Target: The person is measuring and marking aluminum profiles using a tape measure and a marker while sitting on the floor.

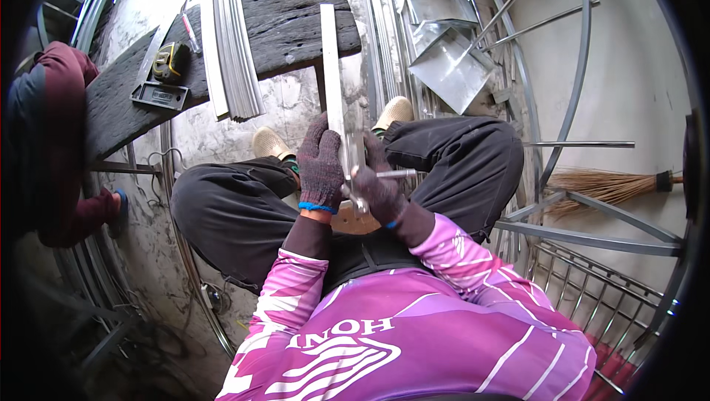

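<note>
Evidently, the work was under way rather than finished: one pale metal strip [330, 68] ran from between both gloved hands, its far end overlapping a dark wooden plank [299, 20]. The left hand [322, 163] was curled along the strip's near part; the right hand [381, 188] was closed about a blurred metal tool [397, 174], its exact grip unclear. A stack of similar strips [237, 49] lay across the plank; whether done or left to do could not be told. Beside it, markings on a tape measure [170, 62] and metal square [160, 95] were too small to read. The pink shirt [458, 319] bore large white lettering [342, 331] above a striped emblem [336, 368].
</note>
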### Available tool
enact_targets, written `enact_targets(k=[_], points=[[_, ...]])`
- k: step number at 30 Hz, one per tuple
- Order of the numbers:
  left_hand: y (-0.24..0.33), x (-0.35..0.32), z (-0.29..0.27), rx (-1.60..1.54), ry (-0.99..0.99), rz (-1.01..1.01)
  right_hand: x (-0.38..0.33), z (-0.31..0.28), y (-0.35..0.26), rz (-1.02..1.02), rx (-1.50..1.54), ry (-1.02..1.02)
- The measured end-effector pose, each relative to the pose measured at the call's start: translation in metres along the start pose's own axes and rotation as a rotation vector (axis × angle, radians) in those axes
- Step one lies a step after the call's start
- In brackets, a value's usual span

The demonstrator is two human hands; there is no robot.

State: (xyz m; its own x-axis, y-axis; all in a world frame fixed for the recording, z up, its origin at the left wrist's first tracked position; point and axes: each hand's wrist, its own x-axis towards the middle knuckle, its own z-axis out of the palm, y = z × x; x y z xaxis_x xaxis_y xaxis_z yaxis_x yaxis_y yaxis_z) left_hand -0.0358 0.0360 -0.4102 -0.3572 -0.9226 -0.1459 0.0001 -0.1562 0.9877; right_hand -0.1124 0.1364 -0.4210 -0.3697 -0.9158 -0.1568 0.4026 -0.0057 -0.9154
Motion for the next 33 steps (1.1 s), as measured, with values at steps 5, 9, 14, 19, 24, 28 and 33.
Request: enact_targets(k=[5,9,14,19,24,28,33], points=[[0.016,0.005,0.007,0.078,-0.019,0.052,-0.016,-0.021,-0.003,0.168,0.375,0.141],[0.035,0.063,0.001,0.088,0.05,0.085,0.017,-0.051,-0.088,0.242,0.523,0.028],[0.04,0.165,-0.047,0.375,0.172,0.176,0.063,-0.096,-0.134,0.134,0.267,-0.071],[0.078,0.121,-0.027,0.977,0.008,0.077,0.054,-0.108,-0.121,0.033,0.369,-0.016],[0.077,0.118,-0.023,1.239,0.055,0.373,0.056,-0.116,-0.115,0.135,0.687,-0.013],[0.101,0.136,0.01,1.586,-0.089,0.26,0.055,-0.108,-0.118,0.112,0.421,0.06],[0.102,0.172,0.0,1.624,-0.326,-0.04,0.049,-0.105,-0.117,0.176,0.379,0.13]])
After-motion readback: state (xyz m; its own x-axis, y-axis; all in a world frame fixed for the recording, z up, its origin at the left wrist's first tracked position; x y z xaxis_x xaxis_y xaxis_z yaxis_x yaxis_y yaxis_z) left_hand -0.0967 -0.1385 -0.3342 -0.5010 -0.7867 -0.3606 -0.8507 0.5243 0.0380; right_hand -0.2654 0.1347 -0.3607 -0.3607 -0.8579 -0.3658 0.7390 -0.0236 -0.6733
